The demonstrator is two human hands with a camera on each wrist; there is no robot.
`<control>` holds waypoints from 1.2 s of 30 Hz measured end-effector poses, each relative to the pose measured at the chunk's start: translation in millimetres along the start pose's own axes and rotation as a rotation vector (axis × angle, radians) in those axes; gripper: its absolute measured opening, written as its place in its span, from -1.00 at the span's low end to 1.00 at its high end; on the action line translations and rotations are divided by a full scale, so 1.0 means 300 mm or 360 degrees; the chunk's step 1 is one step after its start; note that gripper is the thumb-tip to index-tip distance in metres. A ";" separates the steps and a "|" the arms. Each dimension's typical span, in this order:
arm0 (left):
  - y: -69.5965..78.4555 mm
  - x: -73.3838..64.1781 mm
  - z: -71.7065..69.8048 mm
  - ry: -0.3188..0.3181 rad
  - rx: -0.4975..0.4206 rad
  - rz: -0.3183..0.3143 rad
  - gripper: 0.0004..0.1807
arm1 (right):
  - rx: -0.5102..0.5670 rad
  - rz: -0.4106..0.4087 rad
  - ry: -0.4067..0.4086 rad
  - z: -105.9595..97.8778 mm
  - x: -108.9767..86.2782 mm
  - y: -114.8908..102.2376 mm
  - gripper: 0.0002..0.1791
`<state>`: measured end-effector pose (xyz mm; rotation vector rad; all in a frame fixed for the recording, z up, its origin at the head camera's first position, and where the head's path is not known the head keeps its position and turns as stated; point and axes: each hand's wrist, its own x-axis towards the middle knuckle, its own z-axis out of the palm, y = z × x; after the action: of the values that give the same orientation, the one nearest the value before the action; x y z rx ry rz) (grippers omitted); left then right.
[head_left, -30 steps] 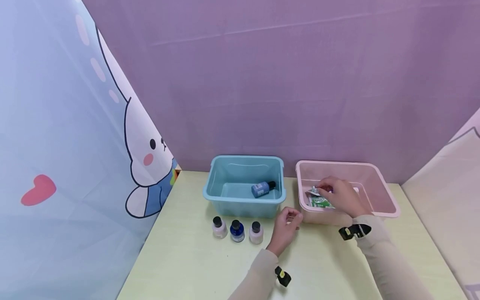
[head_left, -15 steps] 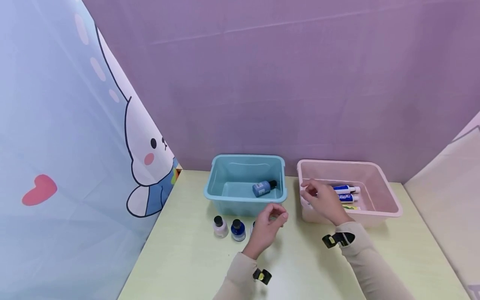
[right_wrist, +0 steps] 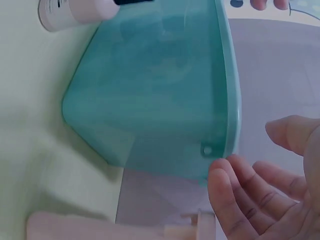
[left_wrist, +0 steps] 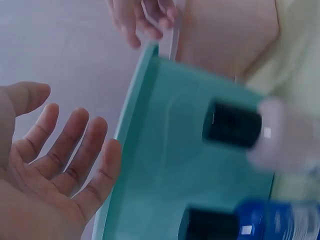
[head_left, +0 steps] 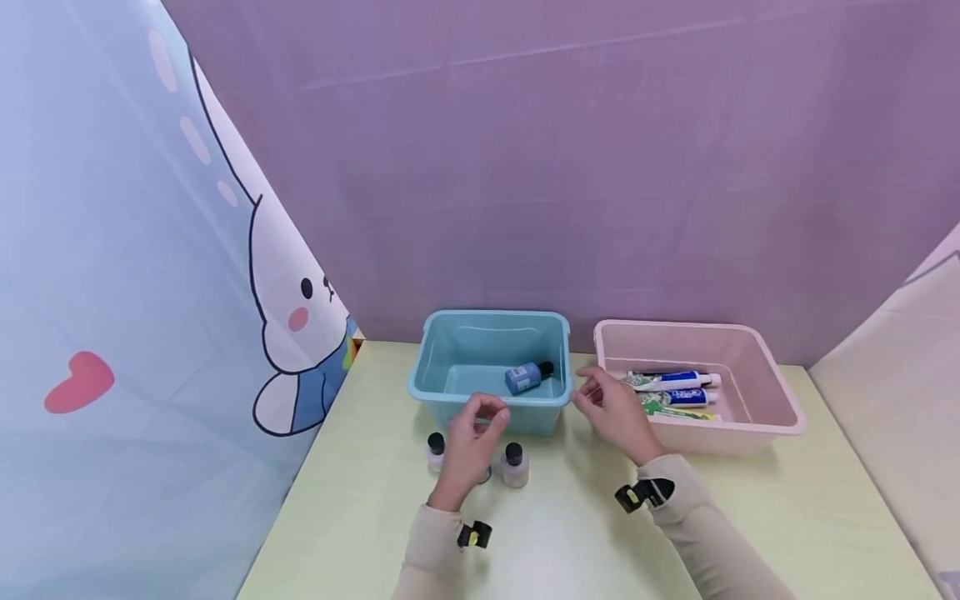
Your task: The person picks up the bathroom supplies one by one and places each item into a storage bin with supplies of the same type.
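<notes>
My left hand (head_left: pixel 467 450) hovers over the small bottles at the front of the blue bin (head_left: pixel 487 400), its fingers loosely bent with nothing between them. Below it stand a pale bottle (head_left: pixel 435 458) and another pale bottle (head_left: pixel 515 468), both black-capped. A dark blue bottle (left_wrist: pixel 265 220) is mostly covered by this hand in the head view. My right hand (head_left: pixel 617 419), holding nothing, hangs between the two bins with fingertips right at the blue bin's right corner. Inside the blue bin lies a blue bottle (head_left: pixel 522 377) with a black cap.
At the right stands a pink bin (head_left: pixel 765 408) with several toothpaste tubes (head_left: pixel 678 398) inside. Both bins back onto a purple cloth (head_left: pixel 570 167). A printed blue cloth (head_left: pixel 150 292) hangs along the table's left side.
My right hand has come out of the pink bin and moved left, with the tubes left lying inside. My left hand has moved left, from beside the pink bin to over the bottles.
</notes>
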<state>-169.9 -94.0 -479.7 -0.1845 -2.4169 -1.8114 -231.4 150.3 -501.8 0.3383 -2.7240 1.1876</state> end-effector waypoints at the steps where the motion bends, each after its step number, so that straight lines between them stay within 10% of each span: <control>1: 0.000 -0.002 -0.013 0.0026 0.0024 0.0001 -0.83 | 0.0011 0.0011 0.0005 0.007 0.000 -0.003 -0.57; 9: -0.156 0.016 -0.074 0.0245 0.0209 0.0121 -0.84 | 0.0037 0.0124 0.0013 0.062 -0.006 -0.007 -0.47; 20: -0.239 -0.018 -0.126 0.0431 0.0584 0.0264 -0.95 | 0.0213 0.0257 0.0104 0.152 -0.010 -0.007 -0.42; 36: -0.340 -0.030 -0.169 0.0515 0.0745 0.0145 -0.87 | 0.0439 0.0377 0.0213 0.221 -0.024 0.005 -0.41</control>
<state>-177.2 -171.3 -563.6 0.0397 -2.4580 -1.0935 -228.1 103.7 -549.3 -0.0366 -2.5398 1.5904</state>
